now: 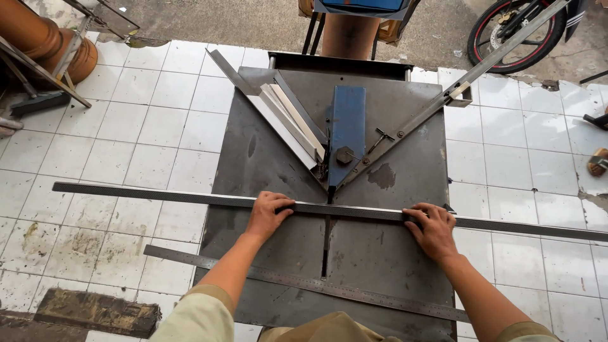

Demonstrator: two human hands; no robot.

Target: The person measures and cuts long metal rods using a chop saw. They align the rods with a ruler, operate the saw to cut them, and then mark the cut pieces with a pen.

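The work surface is a dark steel table (pixel 266 158), scuffed and stained, standing on a floor of white tiles (pixel 158 126) that are dirty and chipped toward the near left corner. A narrow slot (pixel 325 247) runs down the table's middle, below a blue upright plate (pixel 348 126) set between two angled guide bars. Pale metal offcuts (pixel 288 120) lie against the left guide. Beyond the tiles is rough concrete, with a motorcycle wheel (pixel 506 31) at top right and brown clay pots (pixel 44 44) at top left.

A long grey metal strip (pixel 145 195) lies crosswise over the table, overhanging both sides. The left hand (pixel 269 214) presses flat on it left of the slot, fingers together. The right hand (pixel 432 227) presses on it right of the slot, fingers curled over the far edge. A steel ruler (pixel 304 282) lies loose nearer the person, slanting across the table.

The strip's right end runs out of frame. The table's near edge is hidden by the person's sleeves. The mechanism beneath the blue plate is hard to make out.
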